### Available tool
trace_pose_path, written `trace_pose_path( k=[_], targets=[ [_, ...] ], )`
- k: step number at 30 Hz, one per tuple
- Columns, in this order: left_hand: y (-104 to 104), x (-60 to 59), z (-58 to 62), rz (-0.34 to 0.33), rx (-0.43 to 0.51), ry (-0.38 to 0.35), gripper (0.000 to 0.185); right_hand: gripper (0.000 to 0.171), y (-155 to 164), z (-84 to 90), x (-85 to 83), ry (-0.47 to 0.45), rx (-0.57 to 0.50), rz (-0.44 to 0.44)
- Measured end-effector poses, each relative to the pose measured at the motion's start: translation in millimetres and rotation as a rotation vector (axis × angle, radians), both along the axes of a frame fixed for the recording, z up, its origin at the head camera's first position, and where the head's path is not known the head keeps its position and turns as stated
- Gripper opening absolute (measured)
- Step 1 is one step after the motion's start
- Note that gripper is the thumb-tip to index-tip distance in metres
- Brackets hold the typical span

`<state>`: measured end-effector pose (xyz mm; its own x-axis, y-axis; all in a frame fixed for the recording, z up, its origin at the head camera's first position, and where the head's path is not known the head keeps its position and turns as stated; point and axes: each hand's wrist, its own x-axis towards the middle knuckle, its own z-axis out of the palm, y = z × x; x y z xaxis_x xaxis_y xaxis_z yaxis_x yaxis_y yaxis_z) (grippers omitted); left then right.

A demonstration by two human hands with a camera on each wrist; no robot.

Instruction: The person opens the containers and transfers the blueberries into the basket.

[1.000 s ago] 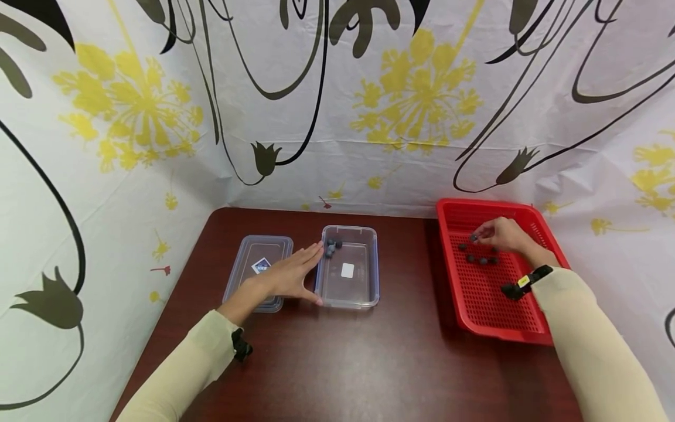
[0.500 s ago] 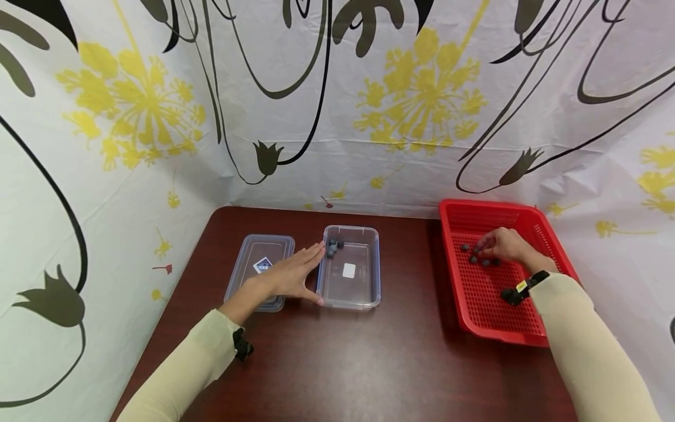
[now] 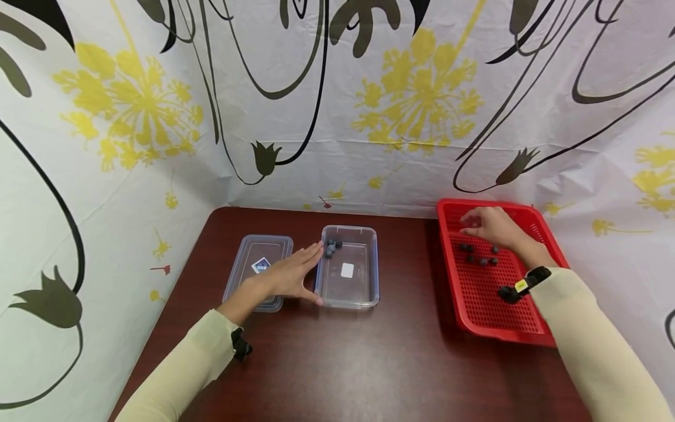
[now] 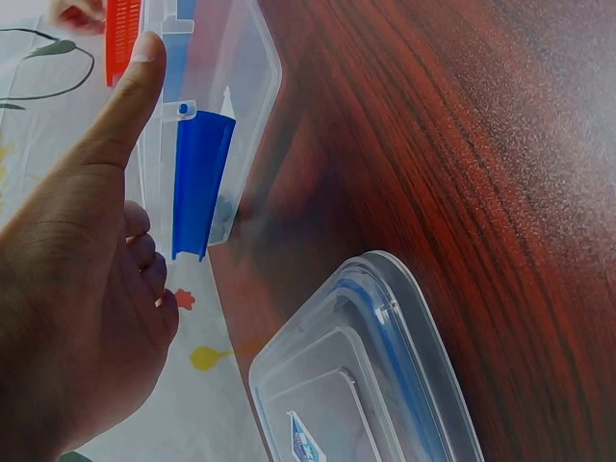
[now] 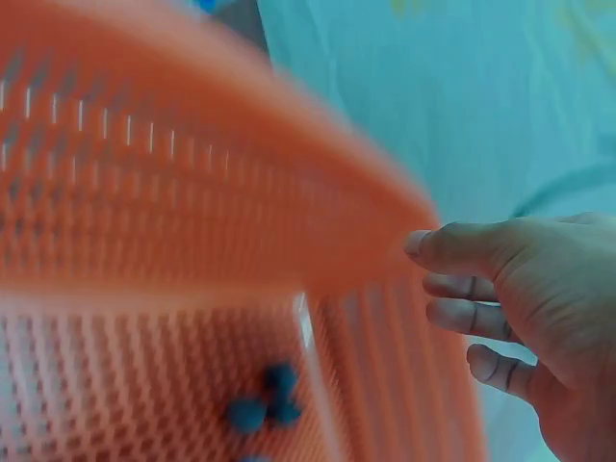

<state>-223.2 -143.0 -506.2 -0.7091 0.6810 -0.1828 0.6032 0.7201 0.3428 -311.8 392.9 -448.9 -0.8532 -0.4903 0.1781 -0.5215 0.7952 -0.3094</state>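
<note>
My left hand lies flat on the table with straight fingers against the left wall of a clear plastic container. In the left wrist view its thumb runs along that container, by its blue clasp. A few dark blueberries sit in the container's far left corner. My right hand hovers over the far end of the red basket, fingers loosely curled. Whether it holds a berry is hidden. Several blueberries lie on the basket floor.
The container's clear lid with a blue label lies flat to the left of it, partly under my left hand; it also shows as the lid. A patterned white curtain closes off the dark wooden table at the back and sides.
My right hand dipped to the berries in the basket, then rose and moved toward the basket's far left corner. My left hand has stayed in place.
</note>
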Motion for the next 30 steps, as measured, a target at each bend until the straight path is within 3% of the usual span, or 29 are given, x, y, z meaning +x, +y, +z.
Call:
trace_pose_path(
  k=[6, 12, 23, 30],
  targets=[
    [-1, -0.8, 1.7, 0.0, -0.004, 0.004, 0.132, 0.019, -63, 23.1, 2.9, 0.072, -0.011, 0.1],
    [-1, -1.8, 0.6, 0.0, -0.01, 0.01, 0.132, 0.019, -117, 28.2, 3.5, 0.003, -0.05, 0.185],
    [1, -2.5, 1.7, -0.005, 0.002, 0.015, 0.132, 0.024, -202, 7.5, 3.7, -0.132, -0.135, 0.258],
    [1, -0.6, 1.7, -0.01, -0.034, 0.023, 0.131, 0.026, -245, -24.4, 3.3, -0.243, -0.113, 0.278]
  ],
)
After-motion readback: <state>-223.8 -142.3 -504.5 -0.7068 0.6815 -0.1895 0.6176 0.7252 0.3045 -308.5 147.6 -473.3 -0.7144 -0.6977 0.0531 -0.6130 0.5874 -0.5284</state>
